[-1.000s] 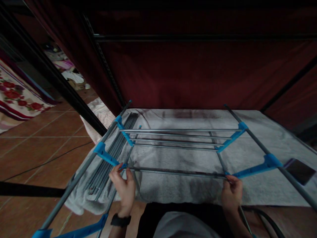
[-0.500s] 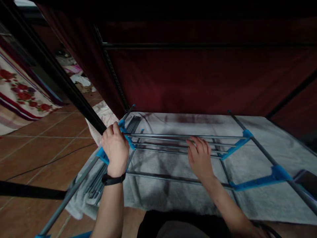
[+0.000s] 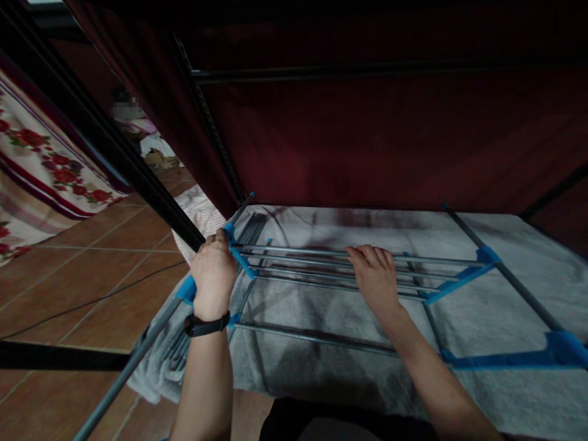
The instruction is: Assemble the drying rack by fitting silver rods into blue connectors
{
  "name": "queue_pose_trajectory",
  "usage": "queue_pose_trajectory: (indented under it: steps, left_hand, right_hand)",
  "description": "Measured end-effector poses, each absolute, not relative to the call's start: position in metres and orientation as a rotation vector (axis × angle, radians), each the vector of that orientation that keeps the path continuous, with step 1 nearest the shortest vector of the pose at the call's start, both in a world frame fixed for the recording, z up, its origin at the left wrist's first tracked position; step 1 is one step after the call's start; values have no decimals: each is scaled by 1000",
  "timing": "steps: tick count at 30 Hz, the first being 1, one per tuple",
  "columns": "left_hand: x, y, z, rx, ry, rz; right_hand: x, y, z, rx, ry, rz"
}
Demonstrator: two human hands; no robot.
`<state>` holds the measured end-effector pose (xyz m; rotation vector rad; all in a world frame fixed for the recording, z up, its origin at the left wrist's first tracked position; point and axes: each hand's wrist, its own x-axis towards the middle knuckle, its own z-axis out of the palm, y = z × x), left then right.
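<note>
A rack of grey metal tubes (image 3: 298, 250) with blue plastic connectors (image 3: 487, 256) stands partly assembled in front of me. My left hand (image 3: 212, 272) is wrapped round the rack's left side pole (image 3: 133, 367), between two blue fittings; a black band is on that wrist. Toward the middle, my right hand (image 3: 375, 275) has its fingers curled over the top crossbar of the rack. Several parallel bars run beneath that crossbar, joining the left and right blue brackets. Lower down, a separate bar (image 3: 312, 335) links two more blue joints.
Loose metal tubes (image 3: 177, 350) lie on the grey blanket (image 3: 331, 380) at the left. A dark slanted post (image 3: 151, 190) rises beside my left hand. Dark red fabric (image 3: 390, 141) hangs behind. A cable (image 3: 105, 294) crosses the tiled floor (image 3: 92, 269); floral cloth (image 3: 59, 165) hangs far left.
My right hand has closed over the top crossbar, after its fingers hung looser there. The rack's right end appears farther right as the view shifts; my left hand keeps its hold.
</note>
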<state>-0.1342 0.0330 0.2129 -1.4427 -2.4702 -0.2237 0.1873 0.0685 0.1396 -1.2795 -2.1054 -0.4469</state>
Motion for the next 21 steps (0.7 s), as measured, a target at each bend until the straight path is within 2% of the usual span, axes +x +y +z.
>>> queue_pose_trajectory:
  steps: [21]
  left_hand:
    - [-131,45,203,-1248,-2446,-262]
  right_hand:
    - [189,80,140,-1199,-2066,-399]
